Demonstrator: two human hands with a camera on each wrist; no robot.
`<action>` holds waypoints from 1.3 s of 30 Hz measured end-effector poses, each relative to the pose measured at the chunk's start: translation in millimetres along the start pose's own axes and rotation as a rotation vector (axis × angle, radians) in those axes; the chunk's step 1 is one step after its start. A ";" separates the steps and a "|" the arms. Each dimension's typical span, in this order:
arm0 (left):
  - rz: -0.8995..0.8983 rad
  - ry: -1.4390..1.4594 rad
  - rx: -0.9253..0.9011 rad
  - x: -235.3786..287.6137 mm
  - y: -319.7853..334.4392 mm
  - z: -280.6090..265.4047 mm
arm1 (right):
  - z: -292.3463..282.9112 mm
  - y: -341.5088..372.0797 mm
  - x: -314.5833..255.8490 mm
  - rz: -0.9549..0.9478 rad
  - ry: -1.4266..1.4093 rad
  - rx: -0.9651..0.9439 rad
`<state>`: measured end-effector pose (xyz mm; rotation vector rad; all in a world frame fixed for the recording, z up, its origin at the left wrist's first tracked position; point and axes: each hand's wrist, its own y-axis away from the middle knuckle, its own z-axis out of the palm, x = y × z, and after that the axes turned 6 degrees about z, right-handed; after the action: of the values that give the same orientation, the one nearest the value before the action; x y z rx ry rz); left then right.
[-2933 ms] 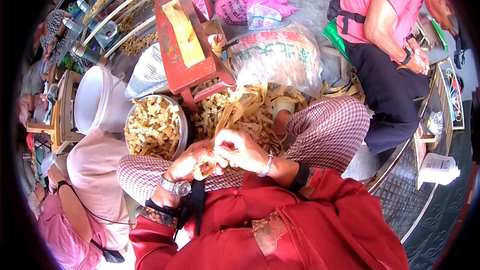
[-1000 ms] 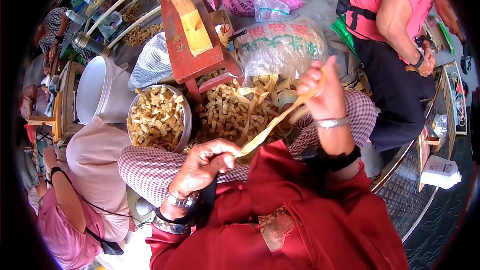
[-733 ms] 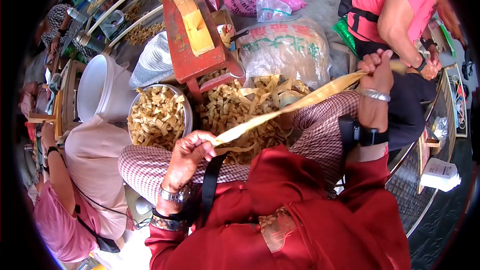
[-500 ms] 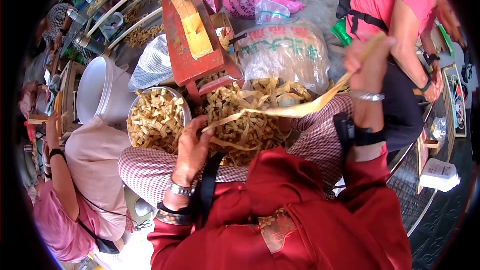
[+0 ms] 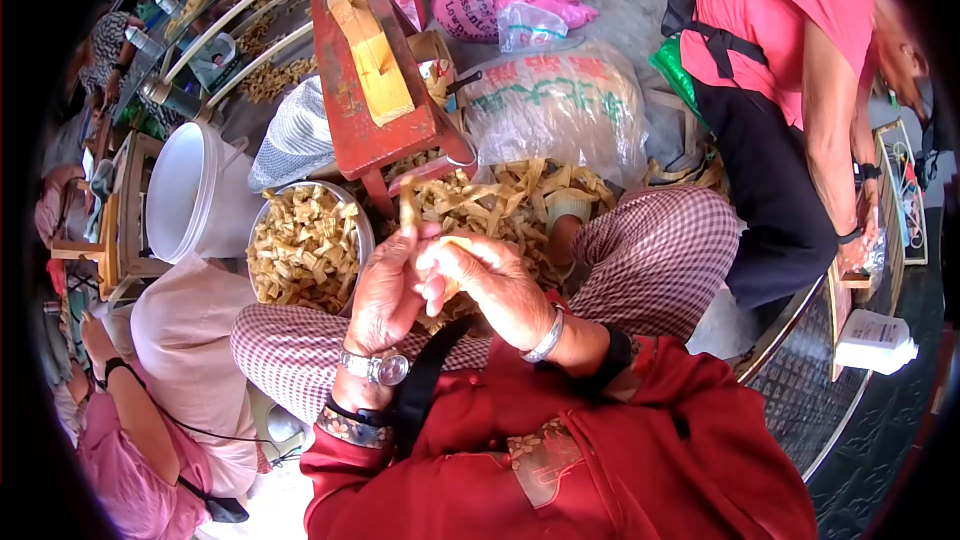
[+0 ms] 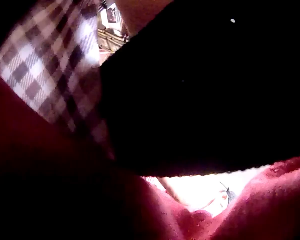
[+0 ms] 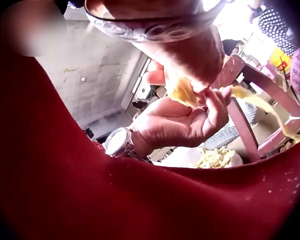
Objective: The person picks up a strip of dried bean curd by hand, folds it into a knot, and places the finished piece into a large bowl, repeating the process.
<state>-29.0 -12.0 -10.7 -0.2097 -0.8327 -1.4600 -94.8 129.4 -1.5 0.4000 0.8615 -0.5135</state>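
Observation:
Above the lap, my left hand (image 5: 388,285) and right hand (image 5: 495,285) meet with fingers curled around a flat yellow strip (image 7: 260,102). In the right wrist view, one end trails from the left fingertips towards the red stool, and a folded part (image 7: 182,92) shows between the two hands. The right fingers partly cover the strip in the head view. Past the hands lies a heap of short knotted yellow pieces and longer loose strips (image 5: 520,185). The left wrist view is mostly dark, with checked trousers (image 6: 50,65) and sleeve cloth; no hand shows there.
A round tub (image 5: 367,240) full of knotted pieces stands left of the heap. Beyond are a red stool (image 5: 355,145) bearing a notched yellow wooden block (image 5: 372,60), a white bucket (image 5: 175,200) and a plastic sack (image 5: 560,110). People sit close on both sides.
The hands first worked together, then the right hand drew a strip far out to the right. Now it has come back in to the left hand, with the strip bunched between them.

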 end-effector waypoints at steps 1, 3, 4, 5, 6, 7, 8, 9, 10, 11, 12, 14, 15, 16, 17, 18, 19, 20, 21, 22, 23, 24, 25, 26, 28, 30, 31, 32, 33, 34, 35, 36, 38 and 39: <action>0.077 -0.019 0.162 -3.6 -1.7 0.3 | -2.8 -1.2 0.1 -0.041 0.043 0.012; 0.120 -0.074 0.151 -2.1 -0.8 -2.8 | -8.5 -4.2 -0.8 -0.121 0.115 0.120; 0.093 -0.175 0.138 -0.7 3.5 0.8 | -9.8 -4.5 -1.0 -0.166 0.195 0.208; 0.061 -0.278 0.119 0.4 8.8 8.4 | -9.7 -5.7 -0.5 -0.278 0.368 0.236; 0.040 -0.272 0.097 -0.6 13.4 17.9 | -9.8 -7.1 -0.5 -0.392 0.543 0.266; -0.002 -0.186 0.051 -3.6 16.2 19.0 | -9.4 -9.8 -1.7 -0.506 0.720 0.295; -0.027 -0.177 0.014 -1.9 19.5 22.3 | -9.2 -16.2 -4.8 -0.673 0.803 0.251; -0.051 -0.169 -0.022 0.5 23.0 24.7 | -10.6 -17.5 -7.4 -0.721 0.883 0.199; -0.085 -0.097 -0.065 1.3 26.2 19.6 | -6.8 -15.3 -3.5 -0.599 0.793 0.185; -0.095 -0.133 -0.033 2.4 30.7 23.4 | -2.0 -10.7 1.7 -0.478 0.702 0.172; -0.104 -0.167 0.000 7.0 36.6 32.9 | 3.2 -5.4 -0.6 -0.301 0.654 0.162; -0.107 -0.182 -0.003 5.4 41.7 25.6 | 3.1 -5.8 3.9 -0.223 0.691 0.161; -0.024 -0.301 -0.048 9.1 43.6 26.4 | 2.7 -7.0 2.4 -0.201 0.728 0.154; 0.058 -0.419 -0.093 15.1 47.2 31.3 | 3.3 -9.0 1.6 -0.225 0.752 0.189; 0.139 -0.538 -0.140 19.2 49.5 34.8 | 4.7 -12.5 1.2 -0.250 0.776 0.226; 0.224 -0.919 0.045 19.6 52.2 34.7 | 6.0 -15.6 1.4 -0.273 0.801 0.262; 0.755 -1.435 0.053 17.3 45.4 39.9 | 6.1 -18.6 3.2 -0.267 0.876 0.266; 0.901 -1.545 0.050 14.0 44.2 47.2 | 6.7 -19.7 1.0 -0.219 0.799 0.166; 1.051 -1.655 0.047 13.4 44.0 51.8 | 6.7 -21.4 -1.9 -0.173 0.720 0.065; 1.070 -1.752 -0.017 15.3 43.3 44.5 | 1.4 -22.7 -3.0 -0.160 0.747 -0.076; 1.014 -1.729 -0.037 15.2 44.4 39.7 | -2.8 -22.3 -3.8 -0.041 0.721 -0.126; 0.959 -1.705 -0.059 14.7 45.9 35.9 | -6.4 -22.0 -4.5 0.077 0.693 -0.175; 0.905 -1.681 -0.082 13.6 46.1 33.3 | -9.1 -22.5 -3.8 0.194 0.664 -0.222; 0.934 -1.659 -0.092 10.9 44.7 31.3 | -9.3 -22.8 2.6 0.120 0.635 -0.242; 0.934 -1.547 -0.100 3.1 40.4 19.3 | -6.6 -21.5 7.0 0.180 0.534 -0.205; 0.883 -1.430 -0.092 -3.1 39.2 12.2 | -12.1 -25.6 10.1 0.336 0.541 -0.222; 0.918 -1.456 -0.067 -3.5 38.4 12.3 | -13.6 -26.2 14.0 0.291 0.592 -0.167; 0.953 -1.481 -0.041 -2.8 37.5 14.8 | -13.9 -26.4 17.6 0.246 0.642 -0.113; 0.989 -1.506 -0.015 -1.4 36.8 17.1 | -8.7 -26.8 13.5 0.201 0.692 -0.058; 0.999 -1.531 -0.002 0.9 37.4 19.2 | -2.9 -21.2 1.1 0.211 0.686 -0.016; 0.952 -1.486 0.071 0.0 38.0 19.0 | 0.8 -20.6 0.2 0.145 0.667 -0.007; 0.905 -1.441 0.145 -1.4 38.6 18.0 | 4.2 -20.6 1.1 0.079 0.646 0.000; 0.905 -1.367 0.201 -2.2 33.9 6.8 | 2.3 -23.1 3.9 0.078 0.649 -0.062; 0.815 -1.132 0.217 -1.9 31.9 9.8 | 4.2 -21.5 0.0 0.102 0.606 -0.056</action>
<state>-2.9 0.1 6.4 -1.1263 -1.5400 -0.3727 -104.6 109.8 -1.8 0.5568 1.4270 -0.2696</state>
